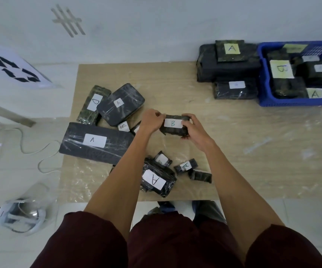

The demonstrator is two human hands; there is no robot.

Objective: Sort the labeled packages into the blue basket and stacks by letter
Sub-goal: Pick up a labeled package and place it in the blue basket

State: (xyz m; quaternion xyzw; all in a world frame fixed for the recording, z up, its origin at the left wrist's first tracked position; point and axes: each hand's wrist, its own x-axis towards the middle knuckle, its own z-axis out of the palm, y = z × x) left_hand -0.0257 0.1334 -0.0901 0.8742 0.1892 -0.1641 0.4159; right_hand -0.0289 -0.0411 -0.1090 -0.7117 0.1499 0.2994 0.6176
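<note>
At the far right corner of the pale wooden bench (233, 142), a blue perforated plastic basket (291, 102) holds dark wrapped packages labelled A and B (281, 69). Over the bench's middle, left hand (150, 122) and right hand (196, 132) grip a small dark film-wrapped package labelled B (173, 125) by its ends.

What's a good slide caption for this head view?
Left hand and right hand grip a package labeled B over the table; blue basket sits far right.
</note>
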